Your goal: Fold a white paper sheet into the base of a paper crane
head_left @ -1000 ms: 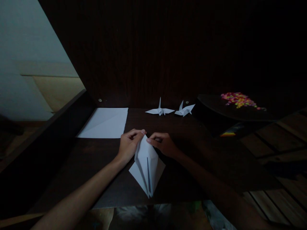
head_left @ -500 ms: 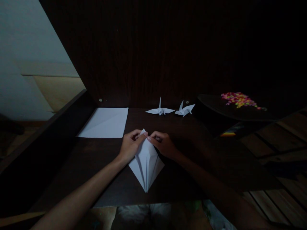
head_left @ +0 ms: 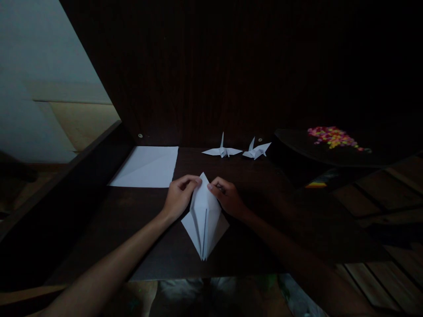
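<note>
A white sheet of origami paper (head_left: pixel 205 220), folded into a kite-like diamond, lies on the dark desk with its split point towards me. My left hand (head_left: pixel 181 193) pinches its upper left edge between thumb and fingers. On the opposite edge, my right hand (head_left: pixel 228 197) grips the paper with its thumb on top and fingers curled. The far tip sticks out between both hands. Beyond them, by the back panel, stand two folded paper cranes, a left one (head_left: pixel 222 152) and a right one (head_left: pixel 256 152).
Flat white paper (head_left: pixel 148 167) with a diagonal crease lies at the back left. A heap of small colourful pieces (head_left: pixel 335 136) rests on a dark raised surface (head_left: pixel 297 143) at the right. A low side board (head_left: pixel 66 189) borders the desk on the left.
My hands have moved slightly apart along the upper edges, baring more of the far tip. The near flaps look drawn a little closer together. The view has shifted slightly.
</note>
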Motion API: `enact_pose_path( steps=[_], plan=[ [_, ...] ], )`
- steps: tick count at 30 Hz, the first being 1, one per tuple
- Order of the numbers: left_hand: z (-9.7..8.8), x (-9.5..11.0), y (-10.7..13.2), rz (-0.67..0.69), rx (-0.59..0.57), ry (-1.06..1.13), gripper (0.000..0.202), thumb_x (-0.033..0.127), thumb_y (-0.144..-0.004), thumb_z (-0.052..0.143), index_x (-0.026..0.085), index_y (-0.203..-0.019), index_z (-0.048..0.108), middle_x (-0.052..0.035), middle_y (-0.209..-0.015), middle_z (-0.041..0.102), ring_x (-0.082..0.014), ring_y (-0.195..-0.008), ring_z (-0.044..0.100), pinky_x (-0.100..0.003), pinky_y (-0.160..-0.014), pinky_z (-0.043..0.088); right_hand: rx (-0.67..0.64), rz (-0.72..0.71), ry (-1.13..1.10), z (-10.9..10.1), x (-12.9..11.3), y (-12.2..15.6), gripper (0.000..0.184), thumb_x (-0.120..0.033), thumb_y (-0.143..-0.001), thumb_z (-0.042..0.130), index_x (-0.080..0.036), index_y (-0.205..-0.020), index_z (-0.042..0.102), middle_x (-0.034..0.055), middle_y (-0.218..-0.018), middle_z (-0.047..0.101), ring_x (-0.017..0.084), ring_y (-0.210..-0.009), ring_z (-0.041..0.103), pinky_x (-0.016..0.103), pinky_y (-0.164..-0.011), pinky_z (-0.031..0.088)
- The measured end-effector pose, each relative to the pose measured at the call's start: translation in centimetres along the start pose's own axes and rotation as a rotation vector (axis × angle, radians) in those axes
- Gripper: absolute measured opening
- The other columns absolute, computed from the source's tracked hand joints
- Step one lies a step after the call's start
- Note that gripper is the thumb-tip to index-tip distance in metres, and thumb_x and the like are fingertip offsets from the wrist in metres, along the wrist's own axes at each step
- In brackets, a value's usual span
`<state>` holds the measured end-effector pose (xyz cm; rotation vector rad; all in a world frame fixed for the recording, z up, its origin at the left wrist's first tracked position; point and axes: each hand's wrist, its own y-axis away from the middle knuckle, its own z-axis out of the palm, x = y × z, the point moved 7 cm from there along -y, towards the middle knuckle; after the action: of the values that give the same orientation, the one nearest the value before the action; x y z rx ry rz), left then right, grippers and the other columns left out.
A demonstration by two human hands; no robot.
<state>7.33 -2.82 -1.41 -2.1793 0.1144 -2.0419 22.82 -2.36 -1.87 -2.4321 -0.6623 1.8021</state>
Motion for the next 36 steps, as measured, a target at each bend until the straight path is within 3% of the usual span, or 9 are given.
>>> enact_pose_path(
  steps=[4, 10, 12, 16, 20, 25, 36],
  plan=[
    [0.2, 0.5, 0.4, 0.065, -0.051, -0.138, 0.023, 0.035, -0.078, 0.065, 0.015, -0.085, 0.075, -0.0023, -0.077, 0.073, -0.0171, -0.069, 0.063, -0.024, -0.063, 0.047, 0.015, -0.006, -0.01, -0.1, -0.2, 0.0, 0.026, -0.037, -0.085, 0.054, -0.02, -0.067, 0.051, -0.0044, -0.06, 0.047, 0.011, -0.055, 0.044, 0.024, -0.055, 0.035],
    [1.3, 0.8, 1.1, 0.139, -0.174, -0.163, 0.025, 0.035, -0.084, 0.062, 0.017, -0.092, 0.077, -0.0049, -0.094, 0.075, -0.0199, -0.084, 0.068, -0.025, -0.073, 0.05, 0.073, 0.012, -0.066, -0.3, -0.3, -0.1, 0.023, -0.035, -0.082, 0.057, -0.02, -0.066, 0.051, -0.0052, -0.058, 0.047, 0.01, -0.054, 0.043, 0.023, -0.052, 0.034],
    [1.4, 0.7, 1.1, 0.104, -0.205, -0.133, 0.025, 0.037, -0.084, 0.063, 0.017, -0.089, 0.077, -0.0046, -0.093, 0.075, -0.0204, -0.085, 0.067, -0.025, -0.074, 0.049, 0.093, 0.006, -0.065, -0.5, -0.3, -0.1, 0.023, -0.035, -0.082, 0.057, -0.02, -0.066, 0.05, -0.0051, -0.058, 0.047, 0.01, -0.054, 0.043, 0.023, -0.052, 0.034],
    [1.4, -0.4, 1.0, -0.065, -0.213, 0.035, 0.035, 0.045, -0.083, 0.062, 0.015, -0.071, 0.074, -0.0035, -0.073, 0.072, -0.0189, -0.071, 0.064, -0.026, -0.068, 0.048, 0.124, 0.011, -0.061, -0.8, -0.4, -0.1, 0.024, -0.035, -0.082, 0.057, -0.02, -0.065, 0.049, -0.0053, -0.058, 0.046, 0.01, -0.053, 0.043, 0.023, -0.051, 0.034],
    [1.9, -1.2, 1.1, -0.177, -0.256, 0.195, 0.033, 0.045, -0.076, 0.072, 0.013, -0.084, 0.076, -0.0046, -0.077, 0.073, -0.0191, -0.073, 0.064, -0.026, -0.068, 0.048, 0.137, 0.016, -0.068, -0.9, -0.5, 0.1, 0.024, -0.035, -0.082, 0.056, -0.02, -0.065, 0.049, -0.0053, -0.057, 0.046, 0.01, -0.052, 0.044, 0.022, -0.05, 0.034],
    [2.4, -0.9, 1.4, -0.184, -0.279, 0.24, 0.035, 0.044, -0.074, 0.075, 0.014, -0.092, 0.076, -0.0055, -0.083, 0.074, -0.0188, -0.076, 0.065, -0.026, -0.071, 0.048, 0.157, 0.0, -0.034, -1.0, -0.6, 0.2, 0.025, -0.036, -0.083, 0.057, -0.02, -0.065, 0.05, -0.005, -0.056, 0.048, 0.01, -0.052, 0.044, 0.022, -0.05, 0.034],
    [2.7, -1.1, 1.4, -0.19, -0.281, 0.286, 0.033, 0.04, -0.066, 0.083, 0.014, -0.084, 0.074, -0.0059, -0.082, 0.075, -0.0161, -0.077, 0.067, -0.025, -0.076, 0.049, 0.164, -0.051, -0.012, -0.8, -1.3, 0.4, 0.023, -0.032, -0.081, 0.057, -0.02, -0.063, 0.049, -0.006, -0.054, 0.046, 0.009, -0.049, 0.041, 0.023, -0.05, 0.032]
  ],
)
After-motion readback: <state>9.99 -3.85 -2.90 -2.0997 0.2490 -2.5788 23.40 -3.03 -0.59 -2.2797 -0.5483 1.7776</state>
